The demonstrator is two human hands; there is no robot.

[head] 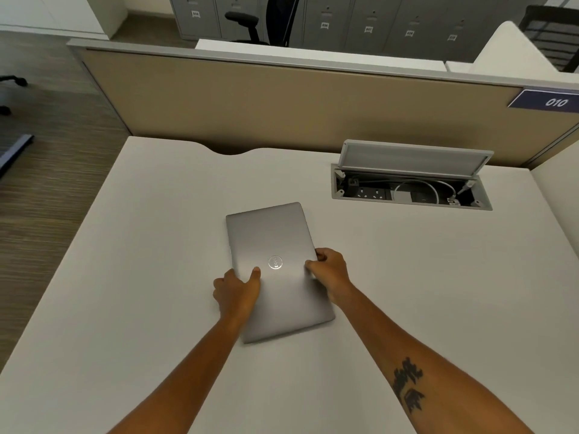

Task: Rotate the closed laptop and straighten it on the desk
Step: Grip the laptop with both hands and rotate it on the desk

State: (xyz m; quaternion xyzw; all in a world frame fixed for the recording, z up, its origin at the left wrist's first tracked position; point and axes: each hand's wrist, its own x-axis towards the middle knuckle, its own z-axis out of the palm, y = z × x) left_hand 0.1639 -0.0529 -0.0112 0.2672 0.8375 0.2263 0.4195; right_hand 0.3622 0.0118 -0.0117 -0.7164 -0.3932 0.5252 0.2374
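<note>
Mid-frame on desk [125, 277], laptop [279, 236] lying long axis up-frame, slightly skewed, gripped at opposite long edges by left hand [237, 291] and right hand [330, 272], apparently equally near.

head view | above desk [125, 277] | faces forward-down | close, wide-angle

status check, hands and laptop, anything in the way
Left hand and right hand both gripping laptop edges. Laptop closed, skewed on desk. Open cable box far right, clear of it.
</note>
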